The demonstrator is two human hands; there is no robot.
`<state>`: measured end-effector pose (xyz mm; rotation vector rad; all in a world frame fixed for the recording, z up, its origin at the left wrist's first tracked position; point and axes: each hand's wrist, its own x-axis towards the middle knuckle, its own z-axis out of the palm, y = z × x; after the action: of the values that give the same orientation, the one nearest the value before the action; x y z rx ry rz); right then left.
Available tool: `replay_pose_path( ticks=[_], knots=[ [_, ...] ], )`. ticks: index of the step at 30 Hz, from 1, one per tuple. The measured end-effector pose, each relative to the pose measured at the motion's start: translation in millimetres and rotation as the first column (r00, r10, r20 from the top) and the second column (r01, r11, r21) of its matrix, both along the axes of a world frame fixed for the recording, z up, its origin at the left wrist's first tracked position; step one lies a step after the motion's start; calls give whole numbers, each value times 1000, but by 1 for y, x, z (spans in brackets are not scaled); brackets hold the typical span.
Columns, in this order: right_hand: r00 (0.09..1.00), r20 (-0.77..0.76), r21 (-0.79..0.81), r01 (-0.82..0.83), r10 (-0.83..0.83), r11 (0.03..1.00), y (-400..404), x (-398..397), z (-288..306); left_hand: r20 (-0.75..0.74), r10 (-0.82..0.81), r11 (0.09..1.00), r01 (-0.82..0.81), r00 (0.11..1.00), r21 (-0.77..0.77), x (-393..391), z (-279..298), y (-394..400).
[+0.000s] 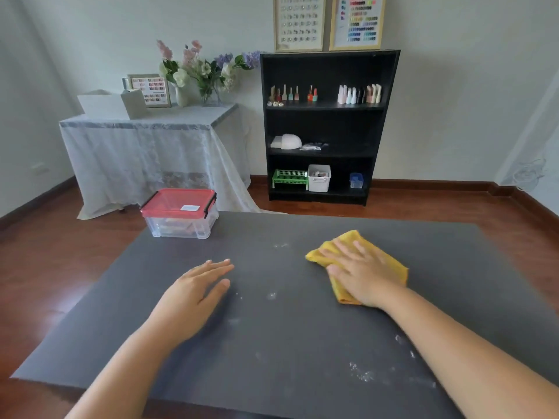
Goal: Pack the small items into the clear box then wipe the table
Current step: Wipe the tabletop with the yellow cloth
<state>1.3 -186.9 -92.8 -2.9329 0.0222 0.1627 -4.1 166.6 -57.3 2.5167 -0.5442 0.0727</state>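
Observation:
The clear box stands at the far left corner of the dark grey table, its red lid latched and small items dimly visible inside. A folded yellow cloth lies on the table's right half. My right hand presses flat on the cloth with spread fingers. My left hand rests palm down on the bare table at the centre left, fingers together, holding nothing. White powdery smudges dot the table surface near my right forearm and in the middle.
A black bookshelf with small bottles and bins stands against the back wall. A side table under a white lace cloth carries flowers and a box at the back left. Reddish wooden floor surrounds the table.

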Motion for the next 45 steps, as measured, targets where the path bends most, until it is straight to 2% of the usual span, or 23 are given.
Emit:
replay_pose_path(
  ticks=[3,7,10,15,18,20,22,25,29,31,35,39,42,45],
  knots=[
    [974,0,-24,227,-227,974,-22,12,4,-46,42,988,-34,998,152,6,-15,41],
    [934,4,-16,357,-357,934,16,58,10,-16,73,981,-69,997,181,7,-27,54],
    [957,2,21,291,-291,956,69,83,15,15,79,979,-81,997,186,6,-31,52],
    [999,-42,57,-31,33,998,169,71,16,22,78,980,-81,997,181,6,-34,55],
    [979,-6,52,-202,202,978,174,40,10,31,69,981,-73,997,180,6,-35,56],
    [968,16,75,-252,251,965,148,22,4,32,70,981,-74,997,178,7,-35,56],
    [976,18,83,-218,217,972,113,13,3,34,74,981,-79,997,176,7,-35,55],
    [998,-2,66,-64,64,996,76,29,9,46,76,980,-83,996,180,7,-36,55],
    [997,-30,71,73,-71,995,104,71,15,54,74,981,-83,996,174,7,-36,54],
    [999,-37,91,37,-34,995,137,80,18,54,97,984,-104,994,146,6,-35,54],
    [984,-34,70,-171,173,983,207,52,12,108,239,971,-239,965,-18,2,-34,55],
    [929,60,34,-368,366,929,209,-7,0,102,266,963,-258,959,-82,1,-33,56],
    [929,43,46,-369,367,928,167,-24,3,119,230,973,-230,966,-14,0,-34,55],
    [972,-7,52,-233,233,971,144,-10,11,119,190,977,-199,975,70,-3,-33,53]
  ],
)
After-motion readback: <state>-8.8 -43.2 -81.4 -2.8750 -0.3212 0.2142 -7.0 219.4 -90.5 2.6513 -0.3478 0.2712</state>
